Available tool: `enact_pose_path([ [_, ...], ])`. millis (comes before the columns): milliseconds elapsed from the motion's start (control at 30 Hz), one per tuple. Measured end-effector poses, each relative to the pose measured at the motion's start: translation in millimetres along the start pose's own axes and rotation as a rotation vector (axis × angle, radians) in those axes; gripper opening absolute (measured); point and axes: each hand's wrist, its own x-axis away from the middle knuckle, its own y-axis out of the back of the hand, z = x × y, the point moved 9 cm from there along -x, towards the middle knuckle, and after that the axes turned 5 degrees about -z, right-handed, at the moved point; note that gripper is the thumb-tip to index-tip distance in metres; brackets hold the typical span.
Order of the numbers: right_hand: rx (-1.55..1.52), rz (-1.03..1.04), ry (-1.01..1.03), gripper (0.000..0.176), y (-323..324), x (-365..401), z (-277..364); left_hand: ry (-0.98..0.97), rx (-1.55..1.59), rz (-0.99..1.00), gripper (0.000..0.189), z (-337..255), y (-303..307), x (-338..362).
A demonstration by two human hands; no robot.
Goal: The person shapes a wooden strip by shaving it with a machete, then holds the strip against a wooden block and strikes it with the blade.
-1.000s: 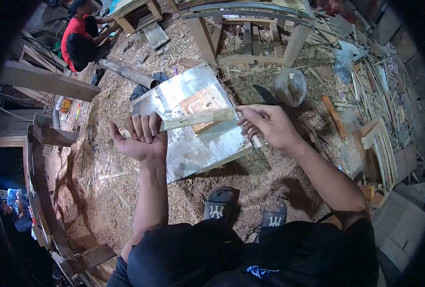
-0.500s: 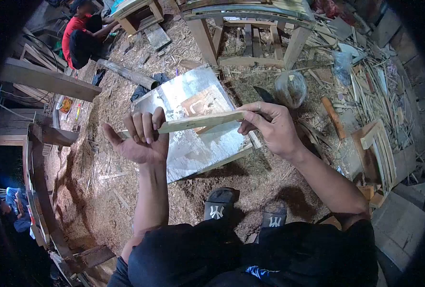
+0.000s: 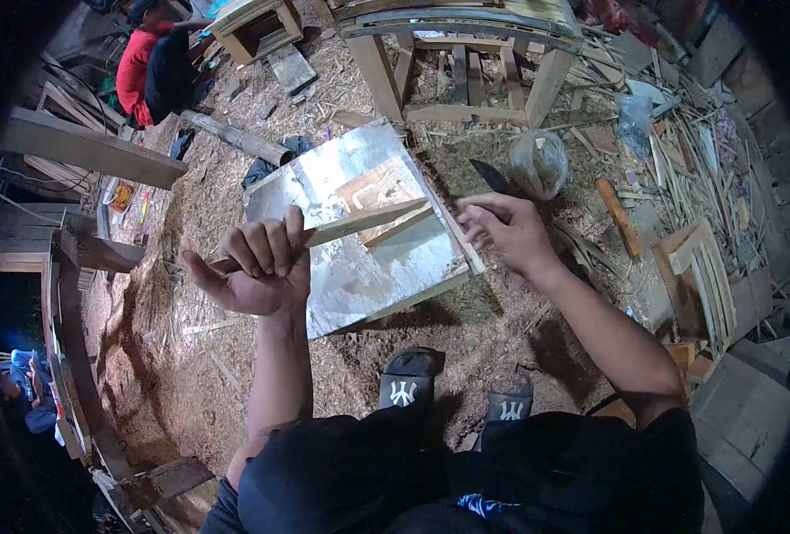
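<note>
My left hand [image 3: 261, 265] is wrapped around one end of a pale, thin wooden strip [image 3: 368, 221], which reaches to the right, its far tip free in the air. My right hand [image 3: 506, 230] is off the strip, just right of its tip, with fingers loosely bent and apart; nothing shows in them. Below both hands lies a worn, whitish board [image 3: 350, 298] on the ground. On it rests a small flat wood block [image 3: 377, 189], partly covered by the strip. A thin stick [image 3: 466, 245] runs along the board's right edge.
A dark blade [image 3: 493, 176] and a clear plastic bag [image 3: 539, 165] lie beyond my right hand. A wooden frame [image 3: 466, 111] stands ahead. Brown handle-like wood [image 3: 619, 218] and scraps lie right. A person in red [image 3: 150, 67] squats far left; another person [image 3: 34, 383] is at lower left.
My right hand has let go of the strip's right end and moved slightly right. The strip now tilts up to the right. The person in red has shifted posture.
</note>
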Motion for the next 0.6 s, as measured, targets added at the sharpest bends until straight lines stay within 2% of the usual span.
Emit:
enact_pose_path([
  [33,0.006,-0.041,0.013,0.024,16.0,-4.4,-23.0,-0.018,-0.039,0.009,0.07,-0.6,0.8,1.2],
  [167,0.825,-0.338,0.213,0.031,93.8,1.2,-85.7,-0.049,-0.134,0.077,0.067,0.1,-5.4,5.8],
  [300,1.012,-0.376,0.104,0.043,142.5,21.5,-152.3,-0.066,-0.206,0.094,0.066,0.9,-5.5,7.1],
  [367,1.142,-0.372,-0.054,0.061,154.4,34.4,-172.8,-0.063,-0.215,0.122,0.065,3.7,-5.1,8.4],
  [400,1.141,-0.371,-0.055,0.061,162.0,38.0,-181.8,-0.061,-0.238,0.089,0.065,5.6,-1.1,9.5],
  [467,1.286,-0.245,0.125,0.07,157.3,39.1,-192.3,-0.058,-0.262,0.057,0.064,9.5,2.5,10.7],
  [600,1.233,-0.155,0.037,0.07,146.2,40.2,-181.5,-0.076,-0.355,0.012,0.062,14.9,-4.0,11.6],
])
